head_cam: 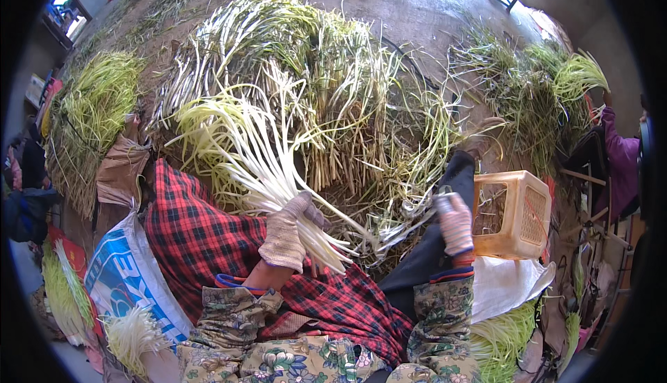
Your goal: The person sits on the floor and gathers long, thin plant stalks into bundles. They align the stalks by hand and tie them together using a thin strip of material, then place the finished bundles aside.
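My left hand [292, 224], in a striped knit glove, grips a bunch of white stalks with yellow-green leaves [260, 164], apparently blanched garlic shoots. The leaves fan out up and to the left; the stem ends point down and right over my lap. One stalk [341, 215] sticks out of the bunch to the right. A thin pale strip [409, 232] runs from near its end up to my right hand [456, 224], gloved and slightly blurred, whose curled fingers appear closed on it. A large heap of unsorted stalks [333, 91] lies before me, roots and dry leaves showing.
A red-and-black checked cloth [203, 221] covers my lap. An orange plastic stool [534, 216] lies at right. At left are a blue-and-white sack [130, 273] and a bundle of white stems [133, 338]. Another person in a purple sleeve [620, 148] holds leaves at far right.
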The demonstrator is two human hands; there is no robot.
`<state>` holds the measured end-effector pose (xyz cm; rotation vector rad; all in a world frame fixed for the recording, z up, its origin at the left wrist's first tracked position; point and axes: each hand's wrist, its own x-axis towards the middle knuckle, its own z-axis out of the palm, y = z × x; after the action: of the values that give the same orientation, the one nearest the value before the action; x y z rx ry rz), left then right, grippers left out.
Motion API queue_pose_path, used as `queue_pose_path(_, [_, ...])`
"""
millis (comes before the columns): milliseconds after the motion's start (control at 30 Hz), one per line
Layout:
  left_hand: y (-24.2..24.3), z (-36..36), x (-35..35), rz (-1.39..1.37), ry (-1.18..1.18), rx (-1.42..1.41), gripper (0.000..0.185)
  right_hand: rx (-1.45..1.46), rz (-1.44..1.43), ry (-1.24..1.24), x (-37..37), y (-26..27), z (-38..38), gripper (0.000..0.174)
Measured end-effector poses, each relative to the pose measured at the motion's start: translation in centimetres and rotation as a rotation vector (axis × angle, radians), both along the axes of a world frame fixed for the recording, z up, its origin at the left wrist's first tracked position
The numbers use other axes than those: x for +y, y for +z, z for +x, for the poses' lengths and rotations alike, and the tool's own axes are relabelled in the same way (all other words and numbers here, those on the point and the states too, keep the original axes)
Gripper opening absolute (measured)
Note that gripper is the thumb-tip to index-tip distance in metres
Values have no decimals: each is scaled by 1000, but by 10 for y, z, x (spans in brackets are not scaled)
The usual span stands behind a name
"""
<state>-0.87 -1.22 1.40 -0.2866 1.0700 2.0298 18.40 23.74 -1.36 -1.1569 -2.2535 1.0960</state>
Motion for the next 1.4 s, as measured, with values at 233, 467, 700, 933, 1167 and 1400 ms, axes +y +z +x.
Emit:
queue_pose_path(233, [2,12,-2,-98,-168,171,18,199,-572,424,-75,40,-77,22])
queue_pose_path(467, [1,19,-1,-194,-273,175,24,-2,-468,456,-122,39,-131,30])
queue_pose_path(700, [2,19,-4,-140,-256,-2,16,610,-884,92,-103,31,-102,22])
queue_pose_path(933, [-2,17,-5,-84,-237,34,19,800,-774,-97,-63,31,-65,20])
queue_pose_path(1167, [-3,14,-2,-147,-153,-44,21,920,-759,-221,-36,25,-31,18])
queue_pose_path(1400, [-2,12,2,-187,-153,-14,17,942,-686,-267,-34,38,-22,17])
